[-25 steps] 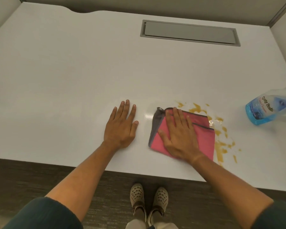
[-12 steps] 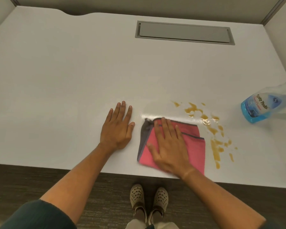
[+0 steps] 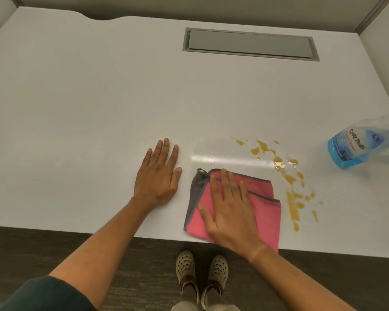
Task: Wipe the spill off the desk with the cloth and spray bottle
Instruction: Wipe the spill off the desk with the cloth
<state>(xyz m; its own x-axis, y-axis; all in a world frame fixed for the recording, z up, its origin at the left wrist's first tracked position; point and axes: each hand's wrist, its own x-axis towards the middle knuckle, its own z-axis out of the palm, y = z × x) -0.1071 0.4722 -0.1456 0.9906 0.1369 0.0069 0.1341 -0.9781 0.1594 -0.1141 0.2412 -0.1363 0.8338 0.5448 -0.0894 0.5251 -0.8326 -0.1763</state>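
A folded pink cloth [image 3: 265, 212] with a grey edge lies at the near edge of the white desk [image 3: 99, 108], its near corner reaching the edge. My right hand [image 3: 230, 209] presses flat on the cloth, fingers spread. An amber spill [image 3: 290, 178] runs in splashes just right of and beyond the cloth. A wet, shiny streak [image 3: 222, 158] lies beyond the cloth. My left hand [image 3: 158, 178] rests flat on the desk left of the cloth, holding nothing. The spray bottle [image 3: 355, 147], clear with blue liquid, stands at the far right; its top is cut off by the frame.
A grey recessed cable cover [image 3: 249, 44] sits in the desk's far middle. Partition walls close off the back and right side. Below the desk edge are dark carpet and my feet in beige clogs [image 3: 202, 274].
My right hand has dragged the cloth toward the near edge and slightly left, off the spill's upper part, leaving a wet streak. My left hand has stayed put.
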